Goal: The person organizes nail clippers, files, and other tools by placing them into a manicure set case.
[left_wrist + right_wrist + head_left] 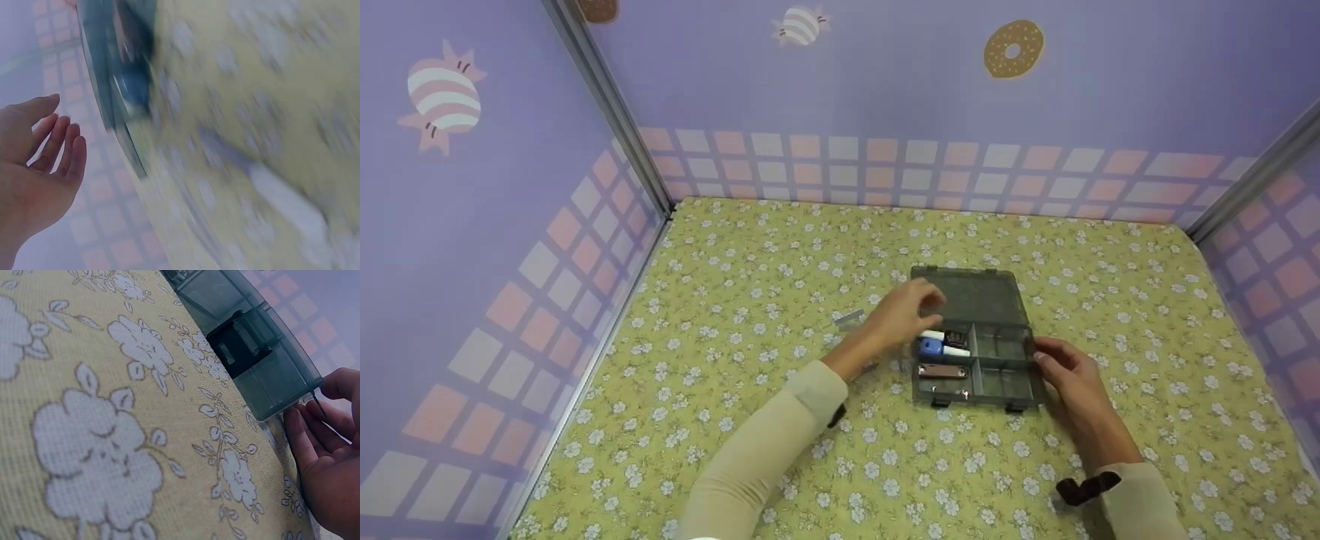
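Observation:
A smoky-grey plastic compartment box (1005, 382) lies on the cloth with its lid (979, 295) folded back. My right hand (1072, 375) grips the box's right edge between thumb and fingers, also seen in the right wrist view. Over the box's left side hovers my left hand (904, 311), its fingers loosely bent and nothing in them. The upper left compartment holds a blue bottle (931, 346) with a white cap and a dark bottle (956, 339). Below them is a copper-coloured nail clipper (943, 371) with small shiny pieces.
Left of the box, partly behind my left arm, lies a thin grey strip (847, 317). The left wrist view shows a blurred grey-and-white stick (287, 199) on the flowered cloth (735, 300). Patterned purple walls (885, 90) enclose the table.

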Demonstrator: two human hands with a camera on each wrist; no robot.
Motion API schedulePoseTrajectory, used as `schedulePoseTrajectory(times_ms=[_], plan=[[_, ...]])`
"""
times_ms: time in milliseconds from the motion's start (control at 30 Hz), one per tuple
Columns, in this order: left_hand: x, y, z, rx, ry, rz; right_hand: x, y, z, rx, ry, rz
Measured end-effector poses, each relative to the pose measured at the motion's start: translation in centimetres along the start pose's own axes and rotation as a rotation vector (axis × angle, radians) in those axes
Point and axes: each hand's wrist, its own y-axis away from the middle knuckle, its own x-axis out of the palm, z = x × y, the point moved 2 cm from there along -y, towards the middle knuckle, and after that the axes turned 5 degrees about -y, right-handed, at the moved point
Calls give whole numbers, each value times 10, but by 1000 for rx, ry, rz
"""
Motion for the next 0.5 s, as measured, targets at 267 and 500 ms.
schedulePoseTrajectory(times_ms=[267,500], plan=[[-29,23,56,-108,-17,-23,0,-1,0,-16,4,10],[-45,42,89,-211,-22,22,0,-1,-1,0,-13,3]])
